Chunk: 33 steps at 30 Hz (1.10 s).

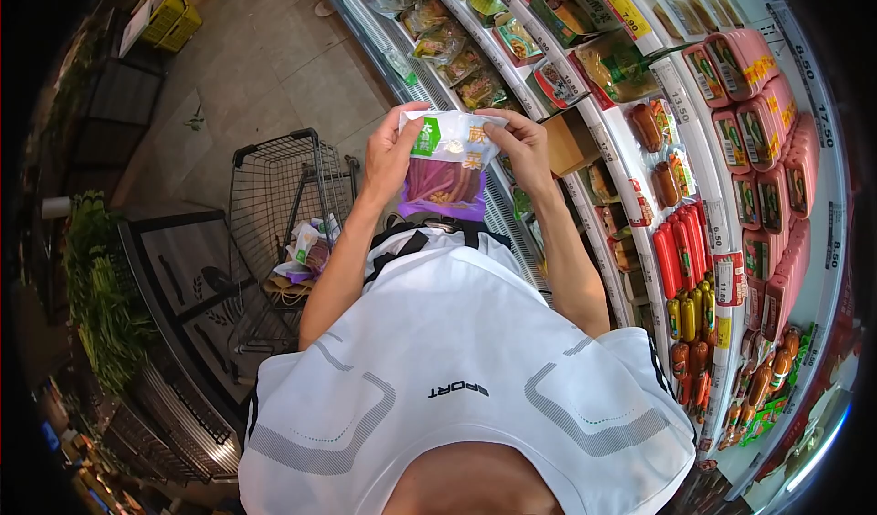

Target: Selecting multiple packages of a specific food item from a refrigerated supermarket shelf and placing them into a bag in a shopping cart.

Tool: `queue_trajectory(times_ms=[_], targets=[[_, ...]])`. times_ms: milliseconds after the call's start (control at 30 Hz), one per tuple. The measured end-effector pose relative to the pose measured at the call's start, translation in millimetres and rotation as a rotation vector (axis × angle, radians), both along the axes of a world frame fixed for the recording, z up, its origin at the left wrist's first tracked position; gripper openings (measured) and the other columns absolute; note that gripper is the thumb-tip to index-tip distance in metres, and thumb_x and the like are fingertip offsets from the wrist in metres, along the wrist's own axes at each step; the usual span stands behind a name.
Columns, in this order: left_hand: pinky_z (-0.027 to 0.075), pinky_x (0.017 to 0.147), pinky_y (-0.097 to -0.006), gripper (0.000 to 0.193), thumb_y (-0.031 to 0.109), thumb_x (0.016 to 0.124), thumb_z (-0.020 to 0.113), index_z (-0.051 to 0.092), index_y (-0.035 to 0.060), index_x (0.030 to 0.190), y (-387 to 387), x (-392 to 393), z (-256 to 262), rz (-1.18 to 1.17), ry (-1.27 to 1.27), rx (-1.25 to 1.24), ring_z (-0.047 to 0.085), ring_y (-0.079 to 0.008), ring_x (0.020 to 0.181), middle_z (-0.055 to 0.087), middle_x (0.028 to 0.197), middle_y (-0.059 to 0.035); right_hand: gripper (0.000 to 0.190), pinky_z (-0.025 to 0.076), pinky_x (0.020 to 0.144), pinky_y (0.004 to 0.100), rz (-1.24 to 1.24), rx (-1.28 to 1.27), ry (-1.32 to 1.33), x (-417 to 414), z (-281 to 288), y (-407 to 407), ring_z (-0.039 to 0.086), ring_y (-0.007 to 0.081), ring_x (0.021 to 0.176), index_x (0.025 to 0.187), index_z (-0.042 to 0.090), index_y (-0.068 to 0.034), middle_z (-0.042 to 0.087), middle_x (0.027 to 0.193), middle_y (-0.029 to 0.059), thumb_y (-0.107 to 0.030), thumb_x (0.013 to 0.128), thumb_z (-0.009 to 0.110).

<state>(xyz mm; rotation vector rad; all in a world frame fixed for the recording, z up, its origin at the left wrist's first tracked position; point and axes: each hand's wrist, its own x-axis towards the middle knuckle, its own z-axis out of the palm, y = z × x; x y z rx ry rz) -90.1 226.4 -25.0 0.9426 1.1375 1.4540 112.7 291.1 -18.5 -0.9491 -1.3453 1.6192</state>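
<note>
Between my two hands is a sealed plastic food packet (449,162), white along the top with a green printed patch and purple lower down. Reddish-brown stems, likely a vegetable, show through its clear part. My left hand (389,152) pinches the upper left corner, thumb in front. At the upper right corner my right hand (526,146) grips it the same way. The packet hangs upright in front of my waist, beside the refrigerated shelf. Similar-looking packets (310,249) lie in a wire shopping cart (274,172) to my left.
On the right, a refrigerated display (647,56) carries packaged foods, red sausages (678,251) and stacked pink packages (750,124). An open cardboard box (569,141) sits on a shelf near my right hand. Leafy greens (103,295) fill a stand at left. Yellow crates (164,14) stand beyond the tiled floor (274,56).
</note>
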Motion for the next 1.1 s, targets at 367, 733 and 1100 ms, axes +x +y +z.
queue_trajectory(times_ms=[367, 733, 1100], targets=[[0.047, 0.075, -0.0208, 0.015, 0.013, 0.098, 0.052, 0.058, 0.0041, 0.109, 1.1, 0.6, -10.4, 0.005, -0.041, 0.036, 0.058, -0.0063, 0.086, 0.063, 0.096, -0.0018, 0.020, 0.046, 0.069, 0.0216, -0.011, -0.044, 0.059, 3.1, -7.6, 4.3, 0.060, 0.0072, 0.077, 0.102, 0.072, -0.001, 0.068, 0.087, 0.0035, -0.002, 0.086, 0.060], [0.046, 0.077, -0.0202, 0.014, 0.013, 0.098, 0.051, 0.056, 0.0049, 0.109, 3.5, 1.9, -8.6, -0.030, -0.105, -0.010, 0.057, -0.0061, 0.088, 0.060, 0.096, -0.0009, 0.014, 0.046, 0.075, 0.0250, 0.012, 0.001, 0.147, 2.2, -15.3, 10.0, 0.061, 0.0113, 0.080, 0.086, 0.070, 0.003, 0.067, 0.083, 0.0053, 0.004, 0.082, 0.057], [0.044, 0.076, -0.0205, 0.016, 0.015, 0.099, 0.050, 0.056, 0.0049, 0.110, 4.0, -4.2, -21.9, -0.104, -0.100, -0.015, 0.055, -0.0046, 0.082, 0.060, 0.094, -0.0007, 0.020, 0.049, 0.069, 0.0222, 0.061, -0.223, 0.253, 6.1, -27.0, 14.1, 0.062, 0.0084, 0.078, 0.107, 0.066, 0.000, 0.068, 0.089, 0.0046, -0.005, 0.090, 0.058]])
